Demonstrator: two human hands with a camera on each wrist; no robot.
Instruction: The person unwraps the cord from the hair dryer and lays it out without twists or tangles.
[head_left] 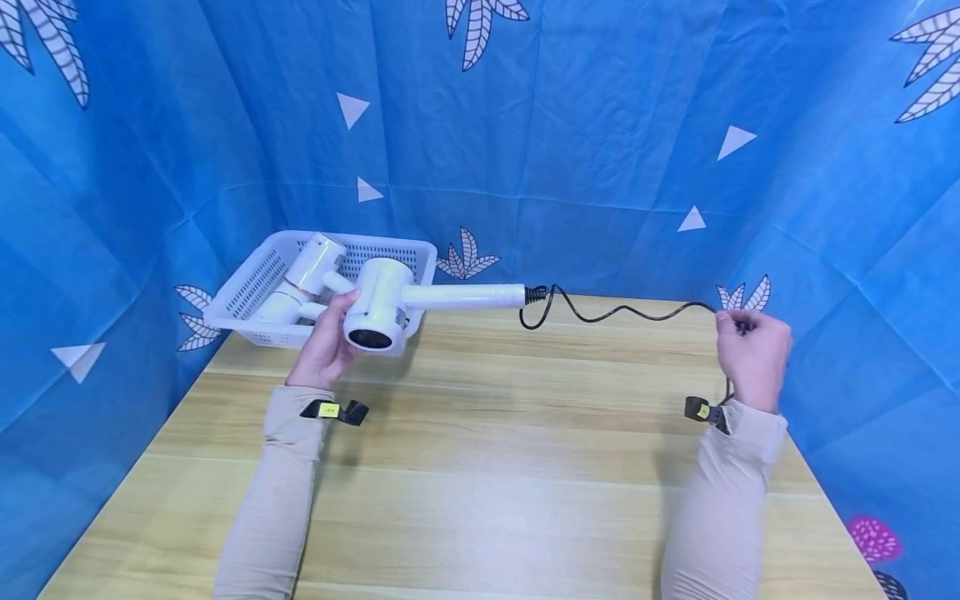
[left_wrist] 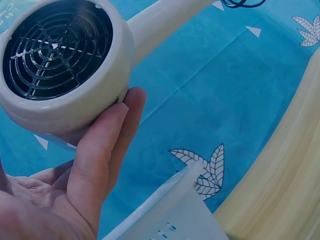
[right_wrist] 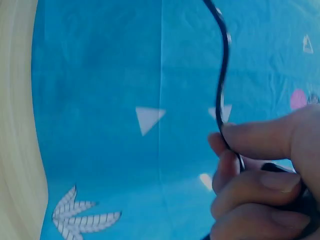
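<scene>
A white hair dryer (head_left: 381, 296) is held up by my left hand (head_left: 324, 343), its handle pointing right and its round grille tilted toward me. In the left wrist view the fingers curl against the underside of the dryer's barrel (left_wrist: 75, 107). A thin black cord (head_left: 626, 312) runs from the handle's end, with a small loop near it, across to my right hand (head_left: 756, 354). There the thumb and fingers pinch the cord (right_wrist: 223, 75), and a darker black part is partly hidden in the curled fingers. More cord hangs below that hand.
A white perforated basket (head_left: 258, 333) stands at the table's back left, behind the left hand. Inside lie two more white hair dryers (head_left: 317, 262), partly overlapping. The wooden table (head_left: 495, 433) is bordered by blue patterned cloth (head_left: 600, 150) at the back and sides.
</scene>
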